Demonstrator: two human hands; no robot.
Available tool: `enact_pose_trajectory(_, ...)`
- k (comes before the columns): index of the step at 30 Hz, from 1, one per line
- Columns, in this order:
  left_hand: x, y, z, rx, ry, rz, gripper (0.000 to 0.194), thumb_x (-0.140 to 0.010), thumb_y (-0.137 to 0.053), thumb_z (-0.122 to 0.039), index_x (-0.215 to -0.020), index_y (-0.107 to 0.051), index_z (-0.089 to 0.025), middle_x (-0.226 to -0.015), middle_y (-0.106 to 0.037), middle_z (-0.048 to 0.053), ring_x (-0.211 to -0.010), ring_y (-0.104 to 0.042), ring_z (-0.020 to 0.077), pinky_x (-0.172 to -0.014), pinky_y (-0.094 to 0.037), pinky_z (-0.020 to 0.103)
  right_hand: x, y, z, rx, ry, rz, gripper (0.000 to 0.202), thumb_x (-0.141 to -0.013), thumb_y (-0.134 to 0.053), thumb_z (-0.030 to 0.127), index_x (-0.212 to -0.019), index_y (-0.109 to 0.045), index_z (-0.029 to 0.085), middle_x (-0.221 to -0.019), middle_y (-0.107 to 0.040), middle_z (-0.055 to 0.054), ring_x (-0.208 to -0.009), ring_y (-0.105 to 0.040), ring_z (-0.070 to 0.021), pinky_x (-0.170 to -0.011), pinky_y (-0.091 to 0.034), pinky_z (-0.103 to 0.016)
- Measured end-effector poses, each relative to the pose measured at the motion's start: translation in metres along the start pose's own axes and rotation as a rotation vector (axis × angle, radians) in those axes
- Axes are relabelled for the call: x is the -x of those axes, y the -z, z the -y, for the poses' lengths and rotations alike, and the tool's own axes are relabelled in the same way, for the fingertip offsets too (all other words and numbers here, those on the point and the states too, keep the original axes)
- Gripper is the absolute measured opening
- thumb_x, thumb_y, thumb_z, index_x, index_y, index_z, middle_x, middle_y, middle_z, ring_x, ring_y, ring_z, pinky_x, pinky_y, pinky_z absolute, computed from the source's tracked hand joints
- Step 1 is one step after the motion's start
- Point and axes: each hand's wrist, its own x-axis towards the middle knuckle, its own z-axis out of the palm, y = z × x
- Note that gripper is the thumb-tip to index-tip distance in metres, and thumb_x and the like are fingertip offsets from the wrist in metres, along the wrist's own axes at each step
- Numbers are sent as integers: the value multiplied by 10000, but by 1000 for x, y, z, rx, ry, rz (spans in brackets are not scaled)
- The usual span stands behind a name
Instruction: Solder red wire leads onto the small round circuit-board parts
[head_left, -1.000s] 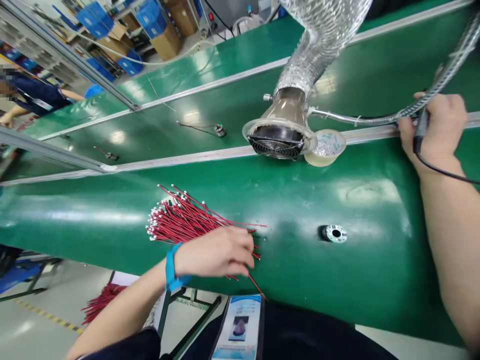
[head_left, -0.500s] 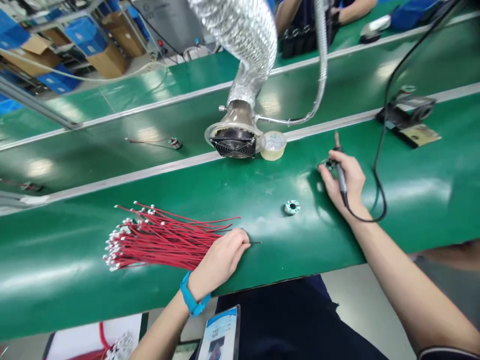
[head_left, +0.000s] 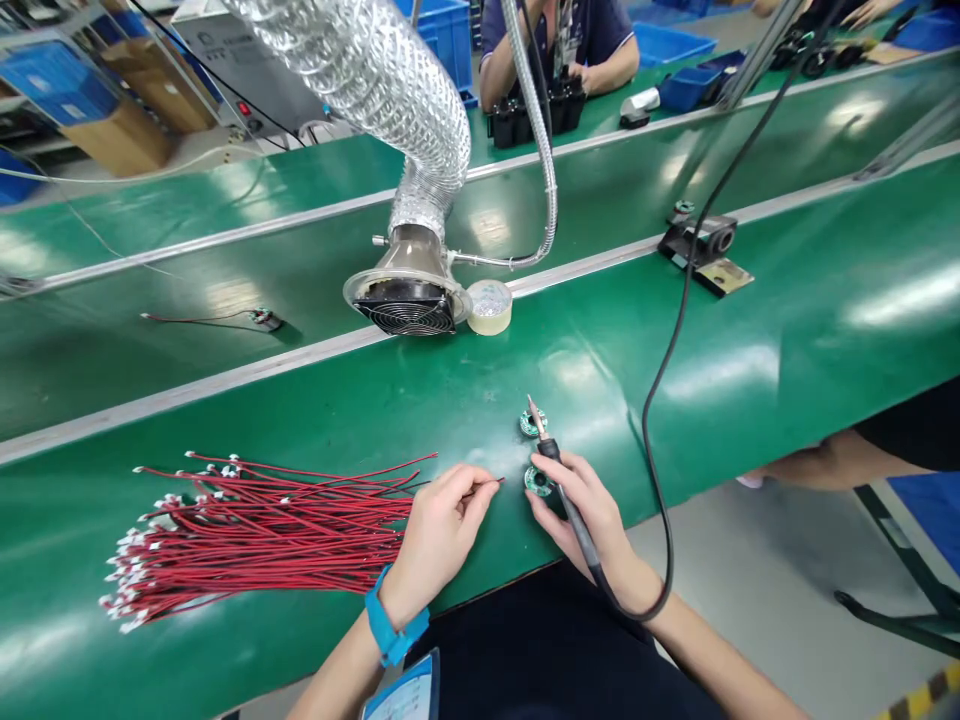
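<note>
Blue plastic bin (head_left: 64,82) far behind red, white-tipped wire bundle (head_left: 277,540); contents unclear. Left hand (head_left: 450,508) at bundle's right end, pinching thin red wire (head_left: 500,480). Right hand (head_left: 596,515) right of bundle, fingers curled, holding grey-black soldering iron (head_left: 576,518), tip pointing away; fingertips at round green-white circuit-board part (head_left: 535,481).

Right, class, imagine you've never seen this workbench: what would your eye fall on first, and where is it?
Probably the crinkled silver duct, hanging from the top, left of centre, above the green bench. Next might come the fan of red wires with white ends, lying on the bench at the left. Then, near the centre, the right hand holds a soldering iron, its tip pointing away from the person.
</note>
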Motion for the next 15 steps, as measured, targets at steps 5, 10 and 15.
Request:
enact_pose_trajectory(5,-2,-2,0,44,36,-16,210,-1040,-583,-311,-876,-680,-222,-795,-667,15,-695,-614,157,-636,-449,265,-35,-1,-15,-30,-15,-8,541,-984,-632,211,-1491,-526,367,-1307,-597,-104,-1165,-706,-237,-982,-645,-393)
enact_pose_trajectory(10,1,-2,7,47,68,-45,192,-1030,-597,-299,-877,-683,-222,-782,-658,9,-685,-602,152,-626,-440,258,-74,-2,-35,-90,16,24,536,-969,-625,204,-1478,-525,338,-1318,-579,-103,-1141,-696,-212,-1018,-615,-395)
enact_pose_trajectory(15,-1,-3,9,61,66,-54,180,-1034,-601,-301,-903,-695,-219,-798,-658,15,-707,-606,153,-647,-446,261,-114,-9,-53,-99,106,48,466,-975,-616,213,-1430,-556,295,-1266,-576,-89,-1155,-674,-203,-1050,-579,-387)
